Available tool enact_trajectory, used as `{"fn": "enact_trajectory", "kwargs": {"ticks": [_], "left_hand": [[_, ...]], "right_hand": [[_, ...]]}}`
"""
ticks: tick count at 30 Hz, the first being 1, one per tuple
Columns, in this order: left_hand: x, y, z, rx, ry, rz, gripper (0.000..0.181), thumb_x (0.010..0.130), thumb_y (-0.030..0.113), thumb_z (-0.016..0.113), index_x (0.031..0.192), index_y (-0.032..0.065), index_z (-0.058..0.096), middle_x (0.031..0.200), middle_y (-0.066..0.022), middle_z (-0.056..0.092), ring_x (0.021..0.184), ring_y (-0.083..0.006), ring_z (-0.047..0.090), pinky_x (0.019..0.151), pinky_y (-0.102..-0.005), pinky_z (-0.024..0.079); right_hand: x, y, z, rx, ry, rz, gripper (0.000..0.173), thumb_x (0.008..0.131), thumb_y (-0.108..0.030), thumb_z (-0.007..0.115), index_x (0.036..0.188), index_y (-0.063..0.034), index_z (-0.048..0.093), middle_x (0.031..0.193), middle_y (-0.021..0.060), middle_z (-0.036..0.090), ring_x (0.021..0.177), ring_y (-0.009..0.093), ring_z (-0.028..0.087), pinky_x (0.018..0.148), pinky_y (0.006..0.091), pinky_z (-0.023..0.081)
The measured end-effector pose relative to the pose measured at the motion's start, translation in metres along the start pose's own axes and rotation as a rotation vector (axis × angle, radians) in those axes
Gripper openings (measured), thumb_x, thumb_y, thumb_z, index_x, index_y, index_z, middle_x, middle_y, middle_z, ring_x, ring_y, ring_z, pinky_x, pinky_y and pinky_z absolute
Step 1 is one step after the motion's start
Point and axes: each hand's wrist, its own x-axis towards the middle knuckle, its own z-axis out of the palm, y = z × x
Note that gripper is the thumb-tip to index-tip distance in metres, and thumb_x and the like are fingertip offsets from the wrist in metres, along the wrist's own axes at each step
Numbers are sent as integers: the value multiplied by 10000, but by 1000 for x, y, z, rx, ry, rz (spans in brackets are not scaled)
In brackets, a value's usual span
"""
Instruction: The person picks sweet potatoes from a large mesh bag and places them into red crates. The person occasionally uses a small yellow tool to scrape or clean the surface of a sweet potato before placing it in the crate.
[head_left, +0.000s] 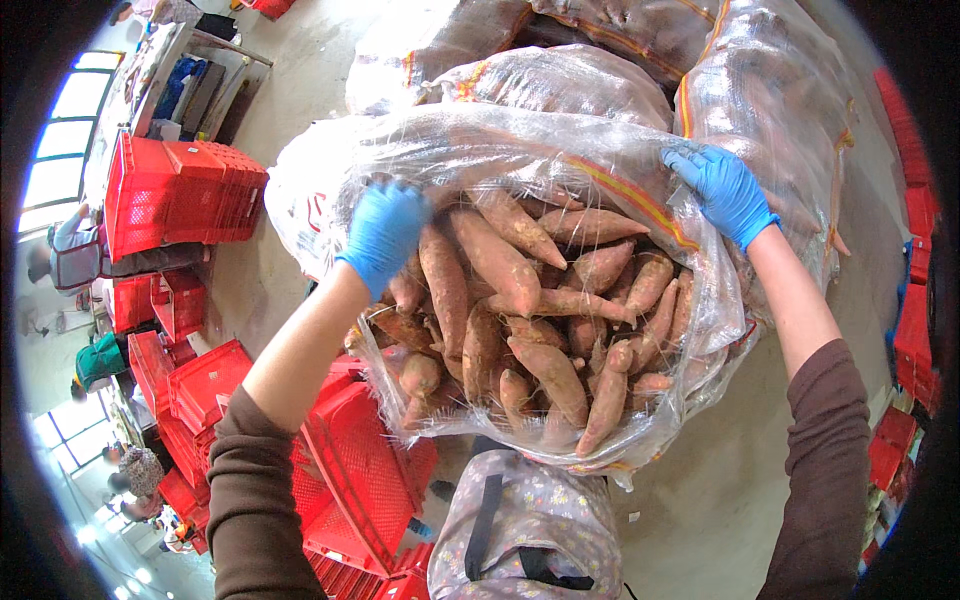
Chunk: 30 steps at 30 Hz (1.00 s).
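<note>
A large translucent woven plastic sack (517, 124) lies before me, its wide mouth facing me and full of sweet potatoes (555, 375). My left hand (386, 225), in a blue glove and slightly blurred, is closed on the left part of the sack's upper edge, just beside the sweet potatoes. On the right, my right hand (716, 187), gloved in blue too, grips the upper right edge with the thumb and fingers. A yellow and red stripe (637, 202) runs along the plastic between the hands. Frayed plastic strands hang over the sweet potatoes at the lower rim.
More filled sacks (772, 97) lie behind and to the right. Red plastic crates (180, 195) are stacked at the left, with others (360, 465) near my left arm and along the far right. A person (75, 251) stands by the left stack; several people are farther off.
</note>
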Motion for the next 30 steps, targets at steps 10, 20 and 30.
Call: {"fn": "enact_trajectory", "kwargs": {"ticks": [10, 20, 30], "left_hand": [[45, -10, 51, -451, -290, -561, 623, 850, 583, 523, 1030, 9, 689, 1033, -227, 665, 976, -387, 631, 864, -447, 476], [-71, 14, -18, -1817, -467, -645, 532, 929, 456, 571, 1179, -13, 605, 900, -81, 649, 841, -156, 606, 758, -297, 490], [-153, 142, -58, -2909, -733, -469, 539, 834, 590, 591, 919, 59, 570, 917, -131, 562, 897, -295, 593, 857, -390, 459]], "right_hand": [[4, -1, -5, 24, 17, 8, 341, 817, -46, 531, 1150, -83, 592, 1126, 137, 636, 1041, 310, 615, 906, 394, 495], [3, -3, -7, 78, -54, 95, 420, 771, -1, 561, 1181, -89, 592, 1143, 150, 627, 1044, 328, 603, 930, 408, 476], [0, 4, 1, 63, -34, 79, 435, 754, 13, 566, 1176, -89, 593, 1142, 152, 630, 1030, 343, 601, 924, 416, 477]]}}
